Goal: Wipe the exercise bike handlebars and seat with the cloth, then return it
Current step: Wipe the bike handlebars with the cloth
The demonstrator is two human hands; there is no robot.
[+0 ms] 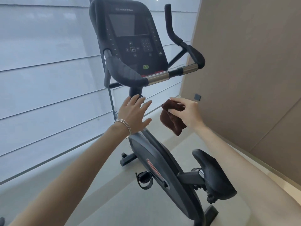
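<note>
Beside a blind-covered window, the exercise bike (151,160) is viewed from above, with its console (128,35) tilted toward the rider's place. The handlebars (127,73) are spread below the console, padded grips joined by a bare metal bar, and nothing is touching them. The seat (211,173) is seen untouched at lower right. The left hand (133,115) is held flat and empty, fingers spread near the stem, probably for balance. The brown cloth (171,121) is pinched in the right hand (185,111) and hung folded in the air just below the handlebars, apparently ready for wiping them.
</note>
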